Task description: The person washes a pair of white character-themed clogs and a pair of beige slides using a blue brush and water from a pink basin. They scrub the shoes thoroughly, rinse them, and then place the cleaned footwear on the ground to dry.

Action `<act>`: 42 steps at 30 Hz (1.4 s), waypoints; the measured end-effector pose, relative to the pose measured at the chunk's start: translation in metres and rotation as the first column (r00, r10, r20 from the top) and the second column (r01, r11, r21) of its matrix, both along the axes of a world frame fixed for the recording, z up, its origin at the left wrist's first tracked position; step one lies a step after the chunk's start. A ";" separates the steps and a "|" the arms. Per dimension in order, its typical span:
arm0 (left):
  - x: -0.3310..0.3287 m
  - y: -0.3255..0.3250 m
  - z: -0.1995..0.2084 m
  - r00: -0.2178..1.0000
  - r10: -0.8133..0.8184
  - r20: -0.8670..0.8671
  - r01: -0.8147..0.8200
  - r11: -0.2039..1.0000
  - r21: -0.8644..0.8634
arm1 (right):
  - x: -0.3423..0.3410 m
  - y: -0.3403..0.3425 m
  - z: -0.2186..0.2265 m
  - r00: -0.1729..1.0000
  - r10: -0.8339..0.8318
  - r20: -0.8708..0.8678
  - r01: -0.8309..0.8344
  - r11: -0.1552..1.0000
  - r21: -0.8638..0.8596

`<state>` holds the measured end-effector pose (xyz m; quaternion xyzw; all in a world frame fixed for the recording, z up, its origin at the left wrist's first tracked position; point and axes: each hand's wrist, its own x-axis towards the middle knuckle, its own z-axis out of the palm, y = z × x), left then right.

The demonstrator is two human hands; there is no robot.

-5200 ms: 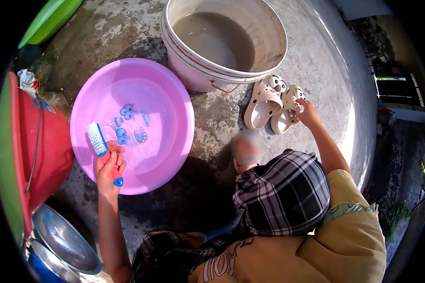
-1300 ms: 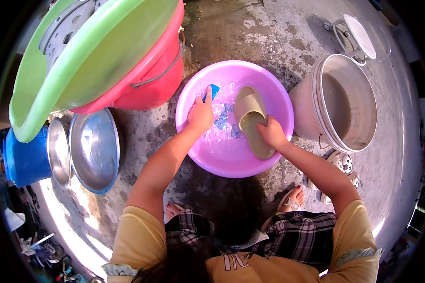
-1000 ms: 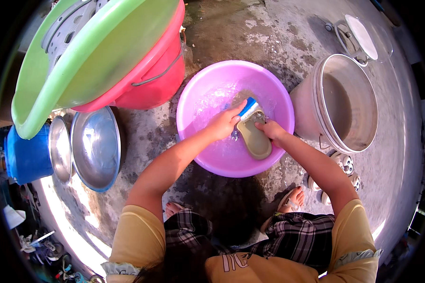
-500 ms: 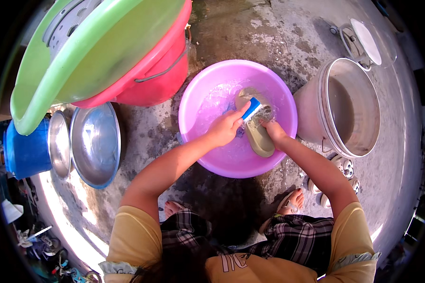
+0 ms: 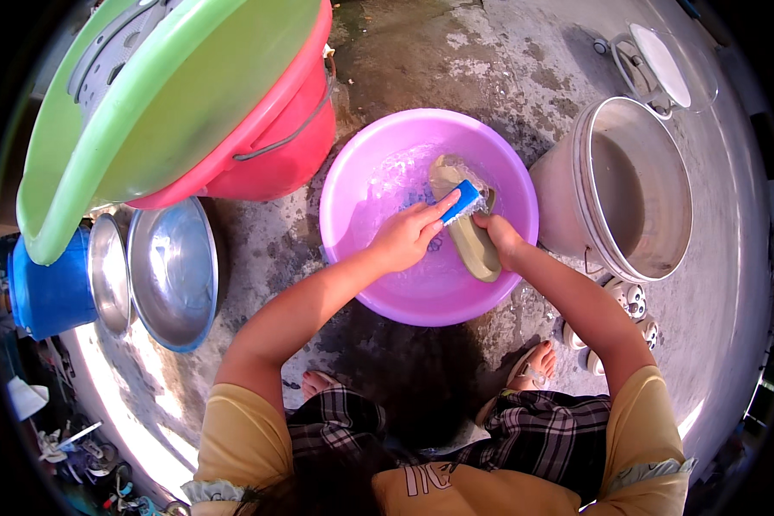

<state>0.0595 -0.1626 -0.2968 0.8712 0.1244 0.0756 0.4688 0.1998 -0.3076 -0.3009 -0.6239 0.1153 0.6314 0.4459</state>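
My left hand (image 5: 406, 235) has moved rightward since earlier, bringing the brush (image 5: 463, 199) to the slipper (image 5: 475, 246). Ahead sits the pink basin (image 5: 421, 297); right of its middle, my right hand (image 5: 502, 239) grips the olive slipper, and my left grasps the blue-backed brush against it.

Lettering (image 5: 427, 478): one instance, pale outlined characters on the yellow T-shirt (image 5: 512, 492), bottom centre of frame, only partly legible. Blue print (image 5: 436, 244) inside the pink washbasin (image 5: 346, 215), centre of frame: partly covered, unreadable.
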 end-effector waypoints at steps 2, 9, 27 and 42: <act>0.001 0.007 0.005 0.996 0.022 -0.088 -0.016 0.998 0.060 | 0.007 -0.003 -0.015 0.997 0.018 -0.071 -0.012 0.996 0.085; -0.006 0.006 0.008 0.993 -0.043 -0.113 0.063 0.980 0.187 | -0.007 0.004 0.007 1.000 -0.017 0.001 0.017 1.000 -0.015; 0.039 0.018 0.045 0.952 0.120 -0.282 0.028 0.883 0.468 | -0.023 0.009 0.031 0.009 0.513 0.858 -0.461 0.764 -0.452; -0.010 0.025 -0.059 0.831 0.438 -0.343 -0.456 0.890 0.030 | 0.009 -0.002 -0.021 0.579 0.415 0.702 -0.472 0.873 -0.127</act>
